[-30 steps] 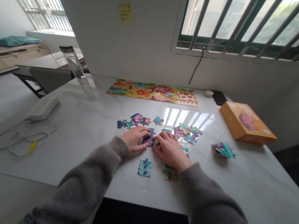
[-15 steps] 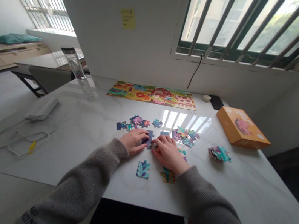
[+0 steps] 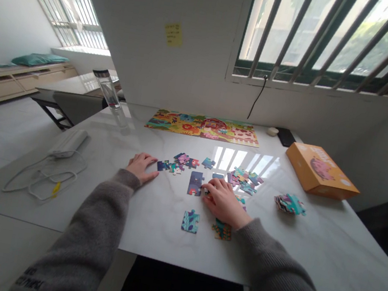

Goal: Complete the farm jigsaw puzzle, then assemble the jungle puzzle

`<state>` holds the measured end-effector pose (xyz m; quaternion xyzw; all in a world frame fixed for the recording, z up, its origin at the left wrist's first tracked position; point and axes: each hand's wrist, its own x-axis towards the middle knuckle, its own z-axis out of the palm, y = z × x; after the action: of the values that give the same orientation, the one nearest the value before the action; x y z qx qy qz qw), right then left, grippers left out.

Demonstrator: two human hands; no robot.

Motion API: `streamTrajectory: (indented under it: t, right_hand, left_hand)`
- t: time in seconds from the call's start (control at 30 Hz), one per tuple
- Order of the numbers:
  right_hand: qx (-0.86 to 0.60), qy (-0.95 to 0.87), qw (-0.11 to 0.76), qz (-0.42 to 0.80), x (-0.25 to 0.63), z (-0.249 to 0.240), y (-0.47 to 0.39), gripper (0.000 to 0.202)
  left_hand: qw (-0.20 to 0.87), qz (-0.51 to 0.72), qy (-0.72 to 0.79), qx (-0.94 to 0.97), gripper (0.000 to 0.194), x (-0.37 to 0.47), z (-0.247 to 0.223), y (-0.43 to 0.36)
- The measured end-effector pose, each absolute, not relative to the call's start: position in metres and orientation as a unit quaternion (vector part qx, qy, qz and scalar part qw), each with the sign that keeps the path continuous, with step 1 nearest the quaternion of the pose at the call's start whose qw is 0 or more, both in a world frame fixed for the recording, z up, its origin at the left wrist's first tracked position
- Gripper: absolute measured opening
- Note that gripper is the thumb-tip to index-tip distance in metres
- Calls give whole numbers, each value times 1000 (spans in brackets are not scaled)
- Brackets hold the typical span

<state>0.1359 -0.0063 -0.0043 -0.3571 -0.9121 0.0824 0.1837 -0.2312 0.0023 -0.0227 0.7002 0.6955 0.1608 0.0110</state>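
My left hand rests on the white table with thumb and fingers apart, just left of a small heap of jigsaw pieces. Two dark-blue jigsaw pieces, joined one above the other, lie in front of me. To their right, my right hand has its fingers curled down around a jigsaw piece, mostly hidden beneath them. A teal piece lies nearer to me, and a teal-and-orange piece is beside my right wrist. More loose pieces are heaped beyond the right hand.
An assembled picture strip lies along the wall. At right are a stack of pieces, an orange box and a black phone. At left stand a glass bottle and a white device with cables.
My left hand has let go of the dark-blue pieces and moved left, uncovering them. My right hand stays beside them. The view has shifted slightly.
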Motion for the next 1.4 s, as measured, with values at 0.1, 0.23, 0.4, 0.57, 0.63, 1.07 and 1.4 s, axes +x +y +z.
streamTrajectory:
  t: [0.1, 0.23, 0.4, 0.57, 0.63, 1.07, 1.4]
  right_hand:
    - [-355, -912, 184, 87, 136, -3, -6, 28]
    - [-359, -912, 180, 89, 136, -3, -6, 28]
    - [-362, -912, 174, 86, 136, -3, -7, 29]
    - [-360, -912, 176, 83, 137, -2, -7, 28]
    - [-358, -913, 178, 83, 137, -2, -7, 28]
    - [-389, -796, 372, 278, 133, 8, -5, 26]
    - [-407, -725, 374, 411, 129, 4, -3, 33]
  left_hand:
    - [10, 152, 705, 692, 46, -220, -20, 4]
    - [5, 179, 708, 683, 36, -216, -19, 7]
    - [70, 274, 665, 691, 34, -217, -20, 8]
    - [145, 386, 606, 681, 24, -210, -14, 8]
    - [187, 442, 581, 657, 28, -201, -12, 8]
    - [375, 551, 419, 617, 32, -98, 8, -1]
    - [308, 492, 416, 700, 15, -82, -1, -9]
